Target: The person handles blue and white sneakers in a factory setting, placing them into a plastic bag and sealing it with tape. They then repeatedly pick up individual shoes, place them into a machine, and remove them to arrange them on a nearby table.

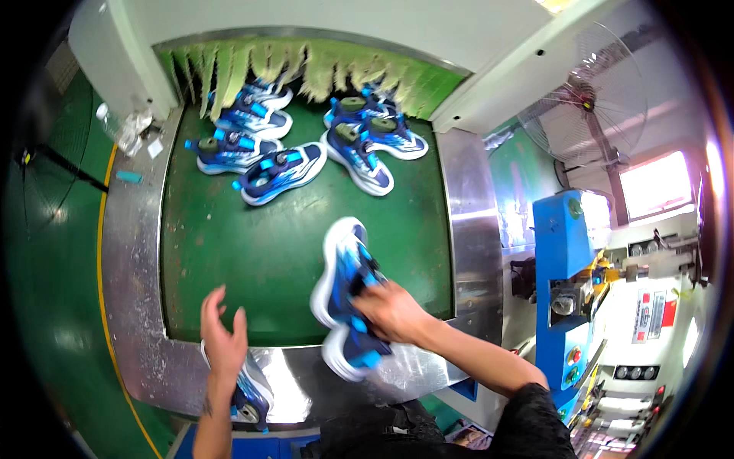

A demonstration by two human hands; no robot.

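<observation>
A blue-and-white sneaker [340, 268] hangs over the near part of the green belt, its toe pointing away from me. My right hand [394, 310] is closed around its upper. A second sneaker [355, 356] sits just below, against the first one and over the metal edge; whether the same hand grips it too is hidden. On the left, my left hand [223, 340] is raised with fingers apart and nothing in it. Partly behind that wrist, another sneaker [256, 394] rests at the near metal ledge.
Several similar sneakers [283, 174] stand farther back on the green belt [237, 252], some under a frayed green curtain [336, 69]. A metal frame [134, 268] borders the belt. A clear bottle [115, 126] lies at the far left; a blue machine [562, 245] stands at right.
</observation>
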